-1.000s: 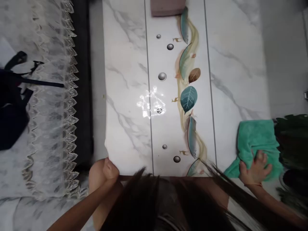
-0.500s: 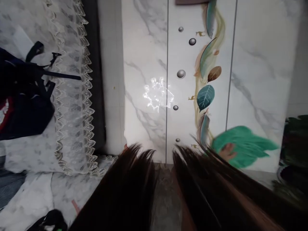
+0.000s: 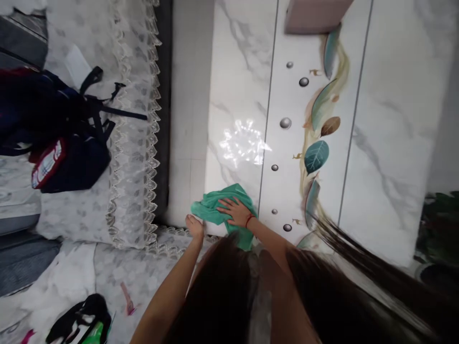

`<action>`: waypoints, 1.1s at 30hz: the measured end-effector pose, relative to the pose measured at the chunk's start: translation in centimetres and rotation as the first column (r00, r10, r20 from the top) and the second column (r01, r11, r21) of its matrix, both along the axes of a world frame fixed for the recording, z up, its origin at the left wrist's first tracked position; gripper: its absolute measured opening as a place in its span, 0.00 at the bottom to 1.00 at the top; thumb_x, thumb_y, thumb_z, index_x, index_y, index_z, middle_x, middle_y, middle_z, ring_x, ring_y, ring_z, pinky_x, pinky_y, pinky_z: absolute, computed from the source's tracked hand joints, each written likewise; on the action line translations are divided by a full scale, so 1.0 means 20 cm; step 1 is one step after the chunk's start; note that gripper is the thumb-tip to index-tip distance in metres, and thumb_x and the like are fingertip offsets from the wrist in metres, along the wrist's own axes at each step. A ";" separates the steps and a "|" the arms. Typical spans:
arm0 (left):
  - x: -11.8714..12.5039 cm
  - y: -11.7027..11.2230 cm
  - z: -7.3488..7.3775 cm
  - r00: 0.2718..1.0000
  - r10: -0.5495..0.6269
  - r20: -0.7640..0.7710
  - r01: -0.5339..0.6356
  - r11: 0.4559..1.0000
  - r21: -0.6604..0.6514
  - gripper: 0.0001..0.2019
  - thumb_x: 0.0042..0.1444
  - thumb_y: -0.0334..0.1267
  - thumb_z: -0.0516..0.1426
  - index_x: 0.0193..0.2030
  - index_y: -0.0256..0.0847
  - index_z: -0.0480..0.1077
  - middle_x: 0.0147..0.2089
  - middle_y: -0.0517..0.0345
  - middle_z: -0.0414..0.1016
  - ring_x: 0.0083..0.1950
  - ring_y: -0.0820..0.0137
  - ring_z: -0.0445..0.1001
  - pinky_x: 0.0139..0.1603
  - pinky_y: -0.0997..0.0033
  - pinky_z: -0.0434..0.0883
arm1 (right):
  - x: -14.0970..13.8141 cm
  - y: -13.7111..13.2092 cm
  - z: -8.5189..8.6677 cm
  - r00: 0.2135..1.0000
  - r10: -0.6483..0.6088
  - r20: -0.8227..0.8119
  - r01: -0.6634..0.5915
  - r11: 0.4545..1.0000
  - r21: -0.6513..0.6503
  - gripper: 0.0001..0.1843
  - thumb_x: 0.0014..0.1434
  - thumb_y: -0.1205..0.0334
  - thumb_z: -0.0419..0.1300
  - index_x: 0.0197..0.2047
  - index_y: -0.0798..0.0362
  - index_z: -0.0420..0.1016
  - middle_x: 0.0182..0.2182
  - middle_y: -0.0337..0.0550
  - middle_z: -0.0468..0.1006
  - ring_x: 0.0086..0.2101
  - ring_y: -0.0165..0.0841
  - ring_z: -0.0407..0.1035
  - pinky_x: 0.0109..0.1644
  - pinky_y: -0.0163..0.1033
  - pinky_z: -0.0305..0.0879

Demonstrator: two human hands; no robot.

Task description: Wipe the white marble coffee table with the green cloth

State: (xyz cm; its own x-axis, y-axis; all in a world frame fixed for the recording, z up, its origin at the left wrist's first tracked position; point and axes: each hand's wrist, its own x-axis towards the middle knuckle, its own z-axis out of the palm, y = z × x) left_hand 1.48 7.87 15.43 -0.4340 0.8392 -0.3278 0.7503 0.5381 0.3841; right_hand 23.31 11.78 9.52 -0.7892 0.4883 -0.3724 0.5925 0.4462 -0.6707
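A green cloth (image 3: 215,205) lies bunched on the near left corner of a glossy white marble-look table (image 3: 380,143) with a leaf and pebble pattern. My right hand (image 3: 234,211) rests flat on the cloth, fingers spread, a red thread around the wrist. My left hand (image 3: 195,226) grips the table's near left corner edge, fingers curled over it, just left of the cloth. My long dark hair (image 3: 322,291) hangs in front and hides the table's near edge.
A sofa with a lace cover (image 3: 132,129) stands to the left, with a dark backpack (image 3: 53,134) on it. A pinkish box (image 3: 315,14) sits at the table's far end. A dark green plant (image 3: 441,224) is at the right. Small items (image 3: 86,320) lie on the floor.
My right hand has swept the green cloth from the table's near right side across to the near left corner. The view has shifted left; the left hand stays at the corner.
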 end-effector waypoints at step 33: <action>0.20 1.18 -0.35 0.528 -0.840 0.120 0.848 0.529 -0.030 0.41 0.73 0.50 0.64 0.89 0.49 0.63 0.96 0.36 0.41 0.96 0.31 0.39 0.89 0.08 0.42 | 0.04 0.92 -0.05 0.936 -0.286 0.203 0.236 0.942 0.239 0.42 0.76 0.46 0.56 0.88 0.48 0.71 0.89 0.56 0.52 0.85 0.68 0.53 0.85 0.88 0.43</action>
